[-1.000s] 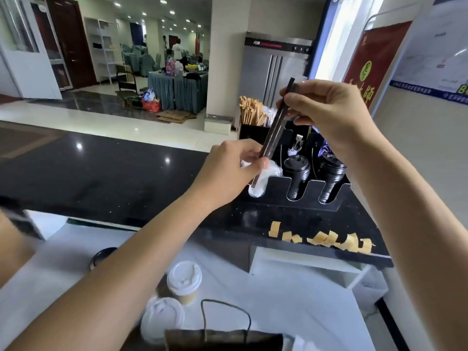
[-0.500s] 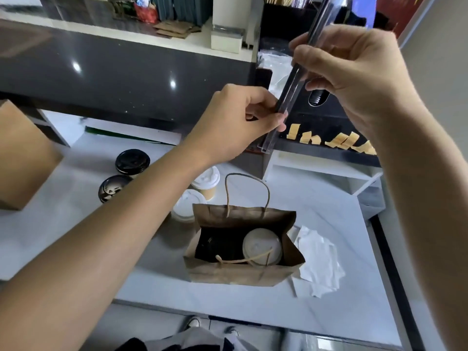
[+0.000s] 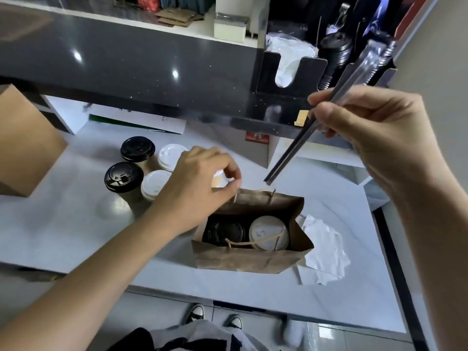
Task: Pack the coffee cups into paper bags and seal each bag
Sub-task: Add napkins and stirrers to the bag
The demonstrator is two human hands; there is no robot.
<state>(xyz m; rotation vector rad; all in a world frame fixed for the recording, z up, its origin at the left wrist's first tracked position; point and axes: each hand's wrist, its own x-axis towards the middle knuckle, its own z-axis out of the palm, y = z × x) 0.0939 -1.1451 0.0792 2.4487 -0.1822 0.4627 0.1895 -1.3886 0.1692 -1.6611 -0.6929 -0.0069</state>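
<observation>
An open brown paper bag point(image 3: 250, 259) stands on the white counter point(image 3: 76, 224). Inside it sit a black-lidded cup point(image 3: 222, 230) and a white-lidded cup point(image 3: 268, 233). My left hand point(image 3: 200, 183) pinches the bag's far handle at the rim. My right hand point(image 3: 374, 127) holds wrapped straws point(image 3: 304, 138) tilted, their lower ends just above the bag's far edge. Several more cups stand left of the bag: two with black lids point(image 3: 138, 149) point(image 3: 124, 177) and two with white lids point(image 3: 171, 153) point(image 3: 154, 183).
White napkins point(image 3: 324, 252) lie right of the bag. A brown box point(image 3: 22, 145) stands at the left edge. A black organizer point(image 3: 298, 69) with lids and bags sits on the raised dark ledge point(image 3: 126, 62), with tape strips point(image 3: 302, 117) on its front edge.
My left hand let go of the straws and dropped to the bag's handle. My right hand carried the straws down towards the bag. The view tilted further down.
</observation>
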